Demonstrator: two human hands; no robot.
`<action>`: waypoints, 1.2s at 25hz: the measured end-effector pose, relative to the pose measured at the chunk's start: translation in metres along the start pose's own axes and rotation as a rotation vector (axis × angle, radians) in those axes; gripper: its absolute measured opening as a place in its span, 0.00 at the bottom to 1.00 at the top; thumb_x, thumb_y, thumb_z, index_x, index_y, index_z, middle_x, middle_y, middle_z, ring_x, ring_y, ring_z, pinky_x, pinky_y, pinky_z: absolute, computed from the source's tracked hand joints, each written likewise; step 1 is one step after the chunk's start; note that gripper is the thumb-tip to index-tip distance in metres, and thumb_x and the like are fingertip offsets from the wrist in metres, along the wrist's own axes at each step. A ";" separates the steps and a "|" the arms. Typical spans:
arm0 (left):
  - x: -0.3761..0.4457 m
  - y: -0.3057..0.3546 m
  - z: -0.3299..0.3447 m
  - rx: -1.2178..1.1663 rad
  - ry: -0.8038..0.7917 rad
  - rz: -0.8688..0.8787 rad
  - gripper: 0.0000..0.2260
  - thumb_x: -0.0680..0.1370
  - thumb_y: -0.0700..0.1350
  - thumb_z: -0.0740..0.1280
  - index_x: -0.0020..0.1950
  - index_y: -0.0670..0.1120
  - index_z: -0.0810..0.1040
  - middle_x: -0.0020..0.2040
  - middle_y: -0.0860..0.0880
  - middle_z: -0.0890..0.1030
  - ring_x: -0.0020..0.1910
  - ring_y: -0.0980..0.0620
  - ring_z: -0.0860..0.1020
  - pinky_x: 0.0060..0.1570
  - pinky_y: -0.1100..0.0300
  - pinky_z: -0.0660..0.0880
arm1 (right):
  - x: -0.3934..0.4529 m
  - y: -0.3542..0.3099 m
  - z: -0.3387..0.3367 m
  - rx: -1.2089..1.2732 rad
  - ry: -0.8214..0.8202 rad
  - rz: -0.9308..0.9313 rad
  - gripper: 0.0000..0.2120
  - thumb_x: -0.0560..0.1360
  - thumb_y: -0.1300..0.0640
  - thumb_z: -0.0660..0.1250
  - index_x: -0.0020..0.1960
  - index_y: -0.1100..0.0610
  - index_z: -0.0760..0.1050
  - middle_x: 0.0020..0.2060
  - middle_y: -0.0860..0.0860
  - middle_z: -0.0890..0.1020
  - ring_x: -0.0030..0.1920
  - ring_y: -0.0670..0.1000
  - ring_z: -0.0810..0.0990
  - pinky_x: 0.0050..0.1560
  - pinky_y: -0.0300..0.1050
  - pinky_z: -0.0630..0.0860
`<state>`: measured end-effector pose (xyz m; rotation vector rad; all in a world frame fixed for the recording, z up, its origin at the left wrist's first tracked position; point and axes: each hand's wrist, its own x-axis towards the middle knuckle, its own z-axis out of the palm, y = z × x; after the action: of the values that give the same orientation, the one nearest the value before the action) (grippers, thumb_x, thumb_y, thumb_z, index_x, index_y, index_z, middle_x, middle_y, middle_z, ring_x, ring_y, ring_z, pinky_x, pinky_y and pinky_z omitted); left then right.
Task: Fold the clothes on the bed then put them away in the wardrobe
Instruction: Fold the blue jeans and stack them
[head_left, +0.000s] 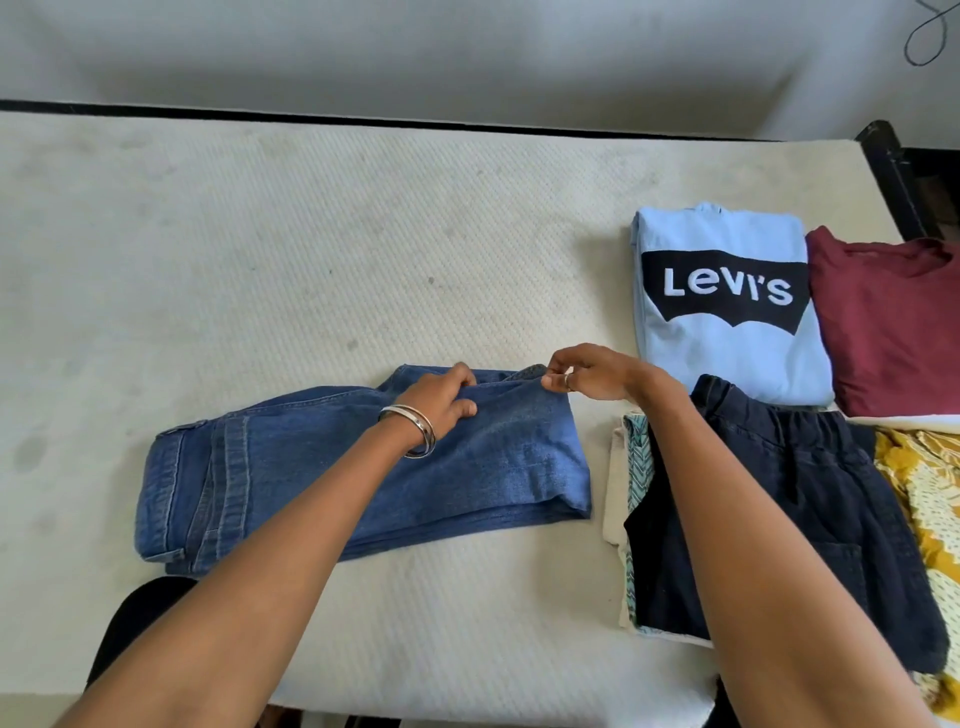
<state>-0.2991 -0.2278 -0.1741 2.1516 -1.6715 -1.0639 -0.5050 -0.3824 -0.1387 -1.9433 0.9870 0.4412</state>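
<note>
From the head camera, a pair of blue jeans (363, 467) lies folded across the cream mattress of the bed (260, 234), waistband end toward nine o'clock, leg ends toward three. Both hands sit at the far edge of the denim, around twelve o'clock of the garment. The left hand (444, 402), bangles on the wrist, has its fingers curled over that far edge, gripping the fabric. The right hand (576, 374), a ring on one finger, pinches the far right corner of the jeans between fingertips and thumb. At three o'clock from the hands lie folded clothes: a light blue Levi's shirt (727, 306), a maroon shirt (893, 322), dark navy shorts (810, 519) on a patterned piece, and a yellow print fabric (930, 499).
</note>
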 end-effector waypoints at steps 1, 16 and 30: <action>0.001 -0.002 0.001 0.100 0.009 -0.046 0.13 0.79 0.52 0.65 0.58 0.49 0.68 0.38 0.49 0.76 0.42 0.45 0.78 0.47 0.52 0.71 | 0.003 0.002 0.004 -0.063 0.077 0.037 0.12 0.78 0.41 0.64 0.47 0.49 0.76 0.47 0.44 0.78 0.55 0.50 0.73 0.62 0.58 0.66; -0.146 -0.110 0.013 -0.135 0.606 -1.150 0.42 0.69 0.67 0.69 0.68 0.37 0.63 0.65 0.33 0.67 0.63 0.33 0.68 0.57 0.39 0.68 | 0.017 -0.037 0.176 -0.282 0.477 -0.114 0.37 0.81 0.42 0.58 0.80 0.51 0.40 0.79 0.54 0.39 0.78 0.56 0.36 0.78 0.57 0.40; -0.181 -0.162 -0.058 0.229 0.778 -0.892 0.24 0.76 0.53 0.68 0.66 0.41 0.69 0.58 0.34 0.73 0.57 0.34 0.71 0.51 0.40 0.69 | -0.011 -0.059 0.190 -0.426 0.444 0.155 0.37 0.76 0.32 0.58 0.79 0.41 0.46 0.79 0.52 0.47 0.78 0.59 0.42 0.73 0.66 0.47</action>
<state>-0.1555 -0.0245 -0.1514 2.9690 -0.4844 -0.0432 -0.4521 -0.2012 -0.2027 -2.4207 1.4233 0.3301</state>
